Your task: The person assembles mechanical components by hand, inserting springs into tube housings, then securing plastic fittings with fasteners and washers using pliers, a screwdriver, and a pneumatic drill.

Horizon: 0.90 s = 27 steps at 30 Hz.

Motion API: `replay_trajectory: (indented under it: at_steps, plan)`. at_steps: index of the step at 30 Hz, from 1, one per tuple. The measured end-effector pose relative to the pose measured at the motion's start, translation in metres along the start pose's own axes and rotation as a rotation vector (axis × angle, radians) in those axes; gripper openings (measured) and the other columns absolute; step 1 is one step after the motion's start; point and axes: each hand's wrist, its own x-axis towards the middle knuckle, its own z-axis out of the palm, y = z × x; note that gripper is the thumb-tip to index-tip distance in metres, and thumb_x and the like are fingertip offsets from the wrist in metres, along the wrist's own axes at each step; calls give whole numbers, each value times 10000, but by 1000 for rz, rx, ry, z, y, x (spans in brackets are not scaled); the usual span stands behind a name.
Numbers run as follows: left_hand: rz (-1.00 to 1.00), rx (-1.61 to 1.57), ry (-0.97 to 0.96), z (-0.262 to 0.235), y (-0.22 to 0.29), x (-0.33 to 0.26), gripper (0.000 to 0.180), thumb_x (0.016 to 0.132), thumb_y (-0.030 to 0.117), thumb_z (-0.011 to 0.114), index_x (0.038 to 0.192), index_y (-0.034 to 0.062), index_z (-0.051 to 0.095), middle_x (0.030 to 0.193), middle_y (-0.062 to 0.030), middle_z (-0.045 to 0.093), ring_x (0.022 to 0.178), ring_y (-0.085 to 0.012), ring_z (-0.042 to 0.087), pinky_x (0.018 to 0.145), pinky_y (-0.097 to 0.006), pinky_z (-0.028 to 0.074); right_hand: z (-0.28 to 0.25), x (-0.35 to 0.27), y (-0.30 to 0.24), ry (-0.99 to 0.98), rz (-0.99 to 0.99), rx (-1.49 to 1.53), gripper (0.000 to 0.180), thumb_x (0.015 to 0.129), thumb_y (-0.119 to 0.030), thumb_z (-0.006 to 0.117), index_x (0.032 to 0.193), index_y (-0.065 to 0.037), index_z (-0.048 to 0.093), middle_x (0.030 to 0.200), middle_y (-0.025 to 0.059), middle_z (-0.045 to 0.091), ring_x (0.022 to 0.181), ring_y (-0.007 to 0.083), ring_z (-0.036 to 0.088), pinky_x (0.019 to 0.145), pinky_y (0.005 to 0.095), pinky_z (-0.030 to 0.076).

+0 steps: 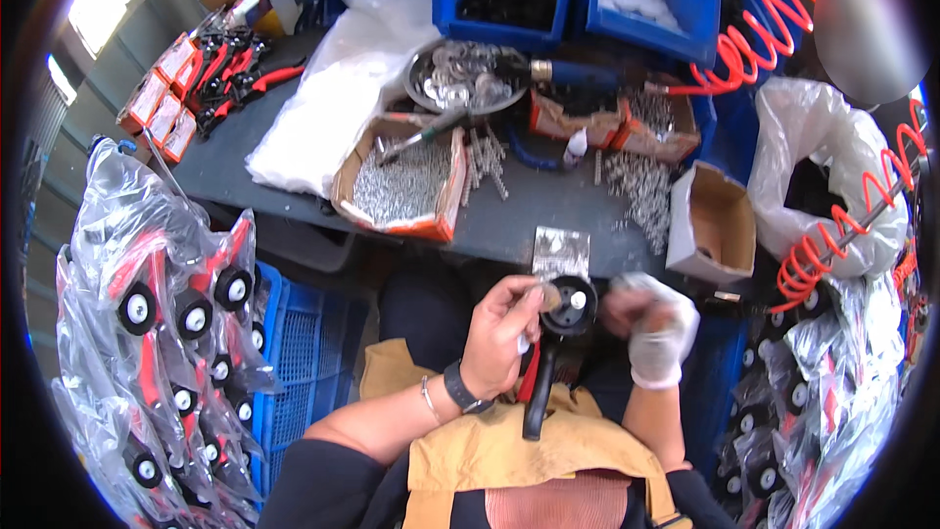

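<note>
Two hands flank the black wheel [572, 319], and I take that wheel as my landmark. From my remote seat, the bare left grip [497, 331] is the nearer one, right at the wheel's left edge; the gloved right grip [658, 328] stands just to its right, a narrow gap away. The wheel thus lies to the right of the left fingertips. Its black tubular handle [539, 392] gives the long axis, running from the wheel toward the person's lap and leaning slightly left.

I read the left grip as pinched almost closed on a small brownish disc [551, 296] at the wheel's face. The right grip has its fingers curled, but motion blur keeps me from telling how far they are open or whether they hold anything.

Just beyond the wheel is a metal plate [561, 251] at the edge of the dark tabletop [499, 237]. Farther beyond and left of the wheel, I see a carton [458, 186] of small metal fasteners, with a metal dish [413, 90] of round pieces behind it. Right of the wheel and farther off stands a cardboard box [693, 225]. Well left of the wheel, clear plastic covers red-and-black wheeled parts [152, 279] beside a blue crate [308, 362].
</note>
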Motion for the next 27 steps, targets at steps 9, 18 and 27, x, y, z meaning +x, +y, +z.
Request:
replay_trajectory:
  at_steps: [9,18,27]
  plan:
    - [32,-7,-18,1,-5,0,99,913,119,553,976,47,578,853,-36,622,593,-38,484,538,-193,403,34,22,-22,56,-418,-393,535,875,-513,526,820,6,644,723,90,635,634,227,600,676,319,476]
    - [-10,-62,-38,3,-4,6,141,915,115,548,1024,40,598,874,-38,631,602,-42,504,542,-198,409,27,25,-26,154,-450,-428,381,848,-398,608,781,-28,669,715,97,632,684,260,595,677,329,475]
    - [1096,1275,-391,5,29,19,234,775,73,625,1001,84,686,1016,-86,661,560,-165,504,521,-266,398,9,90,-73,277,-404,-626,291,907,-175,533,670,-10,559,556,77,522,516,179,510,513,296,411]
